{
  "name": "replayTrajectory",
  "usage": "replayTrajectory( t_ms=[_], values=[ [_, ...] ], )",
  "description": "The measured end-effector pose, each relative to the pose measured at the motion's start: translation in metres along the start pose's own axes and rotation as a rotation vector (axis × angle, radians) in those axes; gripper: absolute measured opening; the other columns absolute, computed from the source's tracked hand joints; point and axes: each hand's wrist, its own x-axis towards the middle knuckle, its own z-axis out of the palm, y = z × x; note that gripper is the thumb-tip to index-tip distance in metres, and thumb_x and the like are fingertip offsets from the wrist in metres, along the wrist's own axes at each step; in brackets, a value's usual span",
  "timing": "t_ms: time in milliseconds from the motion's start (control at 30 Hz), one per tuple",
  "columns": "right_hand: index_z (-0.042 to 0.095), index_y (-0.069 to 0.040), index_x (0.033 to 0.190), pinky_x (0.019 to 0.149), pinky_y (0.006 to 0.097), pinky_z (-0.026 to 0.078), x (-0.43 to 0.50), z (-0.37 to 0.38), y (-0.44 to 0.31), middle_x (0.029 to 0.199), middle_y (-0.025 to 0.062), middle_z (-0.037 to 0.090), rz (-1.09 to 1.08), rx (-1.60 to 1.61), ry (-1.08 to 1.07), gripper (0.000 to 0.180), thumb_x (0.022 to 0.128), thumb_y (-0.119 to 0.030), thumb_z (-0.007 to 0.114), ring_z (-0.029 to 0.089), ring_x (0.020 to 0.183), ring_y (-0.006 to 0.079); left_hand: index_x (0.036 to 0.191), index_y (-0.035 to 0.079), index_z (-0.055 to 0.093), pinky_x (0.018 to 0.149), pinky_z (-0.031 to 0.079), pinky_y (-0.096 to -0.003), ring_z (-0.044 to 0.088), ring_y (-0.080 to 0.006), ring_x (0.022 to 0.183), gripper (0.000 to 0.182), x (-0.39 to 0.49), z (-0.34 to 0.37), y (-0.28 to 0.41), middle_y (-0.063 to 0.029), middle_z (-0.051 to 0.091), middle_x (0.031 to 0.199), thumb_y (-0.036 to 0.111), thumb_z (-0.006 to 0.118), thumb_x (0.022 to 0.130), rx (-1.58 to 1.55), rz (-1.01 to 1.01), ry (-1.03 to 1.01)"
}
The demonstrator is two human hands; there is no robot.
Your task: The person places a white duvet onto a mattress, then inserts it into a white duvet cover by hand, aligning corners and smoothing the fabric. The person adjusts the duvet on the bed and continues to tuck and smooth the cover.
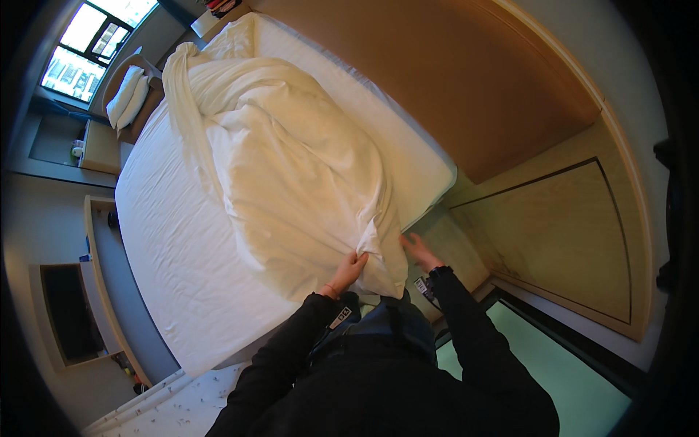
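A rumpled cream duvet [306, 180] lies across a bed whose fitted white sheet [164, 229] shows on both sides of it. Near the duvet's closest end, my left hand [349, 270] pinches a fold of its fabric between thumb and fingers. To the right, just off the duvet's edge, my right hand [419, 251] is held with its fingers apart and nothing in it. The duvet's near corner [390, 281] hangs in front of my legs. At the far end of the bed, more bunched white bedding [235, 38] lies against the duvet.
A brown padded headboard [448, 76] runs along the bed's right side, beside a wooden panel [557, 235]. Two white pillows [128, 98] rest on a chair beyond the bed. At left are a wall-mounted screen [71, 311] and a shelf. Patterned white fabric [185, 404] lies at lower left.
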Motion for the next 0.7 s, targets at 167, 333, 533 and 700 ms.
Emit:
replayTrajectory(
  t_ms=[167, 333, 533, 700],
  values=[
    [0.042, -0.002, 0.146, 0.098, 0.033, 0.047, 0.001, 0.05, 0.026, 0.135, 0.0111, 0.057, -0.247, 0.276, -0.342, 0.067, 0.099, -0.047, 0.057, 0.056, 0.119, 0.0199, 0.119, -0.002, 0.06, 0.079, 0.048, -0.0286, 0.057, -0.0118, 0.09, 0.036, -0.015, -0.009, 0.003, -0.0037, 0.066, 0.102, 0.029, 0.054, 0.103, 0.023, -0.002, 0.228],
    [0.043, 0.0, 0.144, 0.096, 0.0331, 0.051, -0.017, 0.027, -0.004, 0.136, 0.0126, 0.057, -0.095, 0.709, -0.474, 0.068, 0.101, -0.052, 0.049, 0.059, 0.118, 0.0197, 0.103, 0.0, 0.063, 0.071, 0.045, -0.0286, 0.05, -0.0086, 0.08, 0.028, -0.052, -0.048, 0.039, 0.0006, 0.059, 0.082, 0.027, 0.055, 0.102, 0.088, 0.266, 0.595],
    [0.033, -0.005, 0.15, 0.109, 0.0384, 0.043, -0.089, -0.001, -0.062, 0.148, 0.0133, 0.045, -0.229, 0.751, -0.69, 0.071, 0.102, -0.057, 0.038, 0.049, 0.132, 0.0248, 0.095, 0.003, 0.065, 0.08, 0.05, -0.0417, 0.065, -0.0359, 0.091, 0.01, -0.092, -0.022, 0.122, -0.0086, 0.064, 0.08, 0.004, 0.07, 0.086, 0.865, 0.793, 0.994],
    [0.032, -0.004, 0.151, 0.112, 0.0392, 0.04, -0.108, 0.02, -0.081, 0.15, 0.0132, 0.042, -0.288, 0.864, -0.834, 0.071, 0.103, -0.057, 0.033, 0.045, 0.134, 0.0261, 0.092, -0.001, 0.069, 0.07, 0.056, -0.0316, 0.069, -0.0207, 0.07, 0.012, -0.124, 0.021, 0.155, -0.0147, 0.069, 0.081, 0.011, 0.069, 0.09, 0.565, 0.678, 0.445]
  ],
)
